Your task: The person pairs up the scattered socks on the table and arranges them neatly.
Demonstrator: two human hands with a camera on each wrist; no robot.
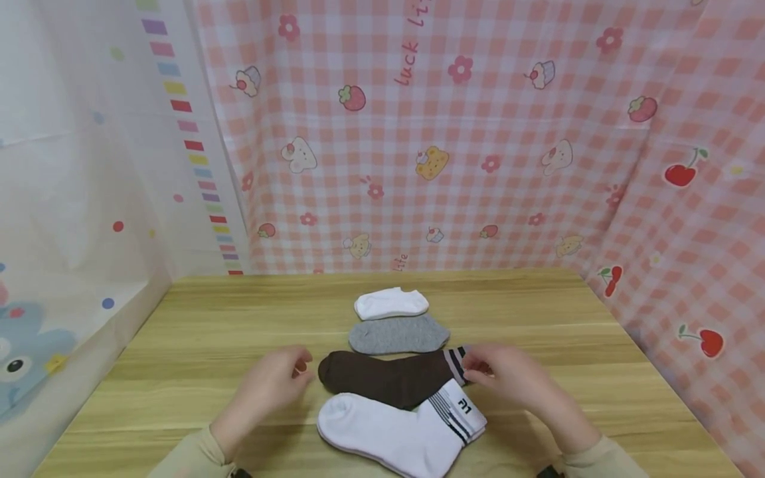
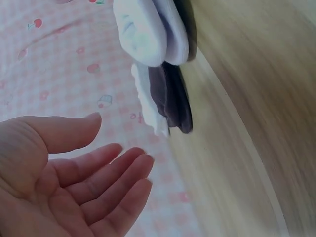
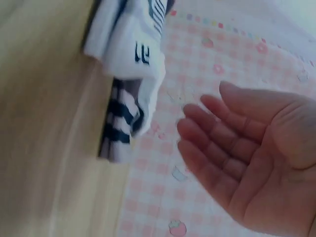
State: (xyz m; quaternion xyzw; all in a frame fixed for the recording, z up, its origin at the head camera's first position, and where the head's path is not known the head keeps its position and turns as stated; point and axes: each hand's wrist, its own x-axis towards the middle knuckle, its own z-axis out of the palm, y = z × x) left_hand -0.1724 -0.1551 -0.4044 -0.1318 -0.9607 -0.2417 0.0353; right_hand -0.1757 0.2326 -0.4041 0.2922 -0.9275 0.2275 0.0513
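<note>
Four pairs would be more than I count, so several socks lie in a column on the wooden table. Nearest is a white crew sock (image 1: pixel 394 431) with dark stripes and a black mark at its cuff. Behind it lies a dark brown sock (image 1: pixel 382 375) with a striped cuff, then a grey ankle sock (image 1: pixel 397 334) and a small white ankle sock (image 1: pixel 391 303). My left hand (image 1: pixel 277 378) hovers left of the brown sock's toe, fingers relaxed and holding nothing. My right hand (image 1: pixel 508 375) is by the brown sock's cuff, overlapping it in the head view; the right wrist view shows its loosely bent fingers apart from the socks.
The wooden table (image 1: pixel 197 332) reaches back to a pink checked cloth (image 1: pixel 382 212). A white patterned cloth (image 1: pixel 89 199) hangs on the left, and more pink cloth (image 1: pixel 687 265) with cherries hangs on the right.
</note>
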